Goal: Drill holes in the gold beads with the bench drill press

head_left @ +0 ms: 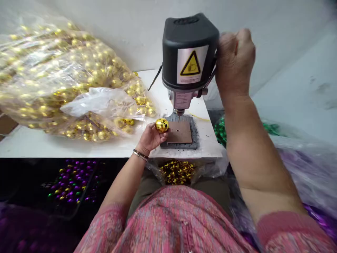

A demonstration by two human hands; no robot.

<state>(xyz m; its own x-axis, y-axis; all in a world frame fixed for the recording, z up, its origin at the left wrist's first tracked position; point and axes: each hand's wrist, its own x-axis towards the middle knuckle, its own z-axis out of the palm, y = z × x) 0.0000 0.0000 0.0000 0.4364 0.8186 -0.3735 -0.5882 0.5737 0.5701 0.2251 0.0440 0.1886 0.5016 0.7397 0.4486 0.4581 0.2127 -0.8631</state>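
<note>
Pink shirt (171,218) nearest | left hand (151,138) pinching gold ball (162,125) beside brown block (184,136) | right hand (235,65) curled at drill head (190,38), grip unclear | risk: smooth curve could skid off bit (179,118), nicking left hand

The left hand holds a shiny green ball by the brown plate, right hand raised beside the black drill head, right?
Not green: the head view shows the left hand holding a shiny gold ball by the brown plate, right hand raised beside the black drill head.
</note>
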